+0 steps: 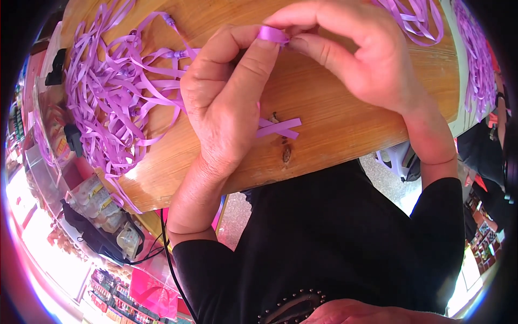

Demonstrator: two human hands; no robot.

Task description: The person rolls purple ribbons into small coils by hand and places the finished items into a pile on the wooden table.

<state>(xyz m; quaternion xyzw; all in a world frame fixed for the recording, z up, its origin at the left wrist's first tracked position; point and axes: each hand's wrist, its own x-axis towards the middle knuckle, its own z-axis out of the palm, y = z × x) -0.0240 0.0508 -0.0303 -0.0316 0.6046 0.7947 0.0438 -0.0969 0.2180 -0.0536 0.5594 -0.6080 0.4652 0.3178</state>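
Note:
A loop of purple ribbon [271, 34] lies over the tip of my left thumb, pinched against the bent index finger. My left hand [229, 89] is closed on it above the wooden table. From the right, my right hand [353, 51] brings its thumb and index finger together at the loop's right edge, closed on the ribbon there. Two crossed ribbon ends [280, 128] show below my left hand, over the wood. Whatever else sits inside my left palm is hidden by the fingers.
A tangled heap of purple ribbons [116, 97], some knotted, covers the left of the wooden table [345, 135]. More ribbon loops [418, 21] lie at the far right, and another bundle [477, 59] hangs beyond. A black cable [168, 254] runs down beside my left arm.

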